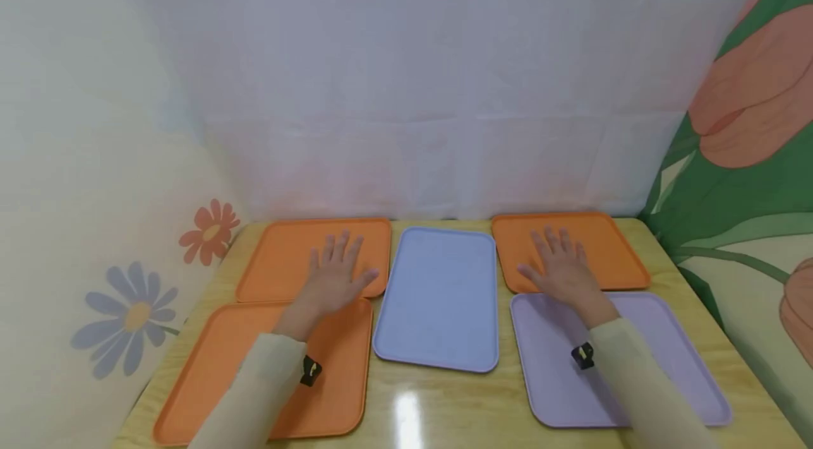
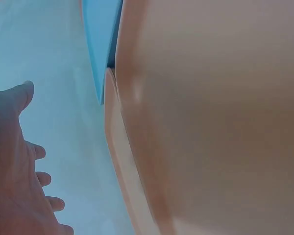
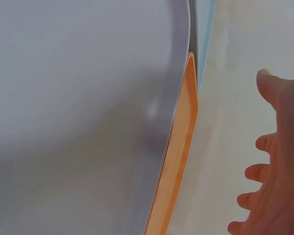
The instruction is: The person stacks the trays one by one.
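My left hand point(image 1: 333, 282) is spread with straight fingers over the two orange trays on the left, the back one point(image 1: 279, 258) and the front one point(image 1: 216, 357). It holds nothing. Over on the right, my right hand point(image 1: 564, 272) is likewise spread, above the orange back tray point(image 1: 610, 255) and the rear edge of the purple tray point(image 1: 667, 357). Nothing is in it either. A blue tray point(image 1: 444, 301) lies between the hands. Both wrist views show the hands, left point(image 2: 14, 171) and right point(image 3: 284, 171), apart from the tray surfaces.
The trays lie on a wood-grain table point(image 1: 444, 406) with a bright reflection near its front. A white cloth point(image 1: 413, 82) hangs behind it. Walls with painted flowers stand at the left point(image 1: 63, 188) and right point(image 1: 749, 188).
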Demonstrator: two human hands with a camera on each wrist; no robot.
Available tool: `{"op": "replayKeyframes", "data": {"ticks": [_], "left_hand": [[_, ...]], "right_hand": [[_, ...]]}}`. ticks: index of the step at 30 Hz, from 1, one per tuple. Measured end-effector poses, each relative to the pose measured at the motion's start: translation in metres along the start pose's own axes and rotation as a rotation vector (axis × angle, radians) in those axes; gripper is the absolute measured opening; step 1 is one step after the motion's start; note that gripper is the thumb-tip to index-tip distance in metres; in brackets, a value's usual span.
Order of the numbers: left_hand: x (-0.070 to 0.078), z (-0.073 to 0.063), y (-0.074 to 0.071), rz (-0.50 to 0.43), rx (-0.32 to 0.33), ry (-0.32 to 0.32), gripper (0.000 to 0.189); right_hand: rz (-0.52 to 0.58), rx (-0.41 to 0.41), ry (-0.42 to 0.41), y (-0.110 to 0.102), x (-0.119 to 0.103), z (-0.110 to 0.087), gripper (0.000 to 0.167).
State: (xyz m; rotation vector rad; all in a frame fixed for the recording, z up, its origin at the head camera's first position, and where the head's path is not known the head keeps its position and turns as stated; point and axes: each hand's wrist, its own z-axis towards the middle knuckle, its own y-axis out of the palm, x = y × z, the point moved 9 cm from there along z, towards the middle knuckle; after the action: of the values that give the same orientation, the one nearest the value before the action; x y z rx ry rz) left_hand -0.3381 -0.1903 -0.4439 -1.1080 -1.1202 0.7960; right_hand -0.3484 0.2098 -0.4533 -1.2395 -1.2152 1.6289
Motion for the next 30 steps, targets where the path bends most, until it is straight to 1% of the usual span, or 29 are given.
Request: {"op": "replayKeyframes", "data": {"ticks": [2, 7, 9, 15, 19, 24, 27, 30], "left_hand": [[0.007, -0.001, -0.001, -0.011, 0.014, 0.018, 0.084], [0.023, -0.002, -0.002, 0.012, 0.069, 0.062, 0.08], [0.028, -0.002, 0.0, -0.004, 0.076, 0.065, 0.078], [0.034, -0.003, 0.009, -0.104, 0.042, 0.003, 0.075], [0.038, -0.003, 0.015, -0.149, 0.03, -0.015, 0.071], [0.043, -0.004, 0.025, -0.189, -0.034, -0.046, 0.071], [0.046, -0.005, 0.029, -0.206, -0.062, -0.06, 0.07], [0.048, -0.006, 0.033, -0.203, -0.082, -0.074, 0.071]], "right_hand": [[0.008, 0.017, -0.017, 0.0, -0.004, 0.001, 0.086], [0.01, 0.046, -0.048, 0.001, -0.014, 0.003, 0.083], [0.014, 0.045, -0.045, 0.003, -0.016, 0.004, 0.082], [0.11, 0.022, -0.025, 0.007, -0.023, 0.005, 0.079], [0.172, 0.032, -0.053, 0.01, -0.03, 0.008, 0.078], [0.252, 0.051, -0.075, 0.014, -0.037, 0.012, 0.074], [0.302, 0.036, -0.073, 0.019, -0.039, 0.015, 0.071], [0.334, 0.021, -0.071, 0.025, -0.041, 0.018, 0.067]]}}
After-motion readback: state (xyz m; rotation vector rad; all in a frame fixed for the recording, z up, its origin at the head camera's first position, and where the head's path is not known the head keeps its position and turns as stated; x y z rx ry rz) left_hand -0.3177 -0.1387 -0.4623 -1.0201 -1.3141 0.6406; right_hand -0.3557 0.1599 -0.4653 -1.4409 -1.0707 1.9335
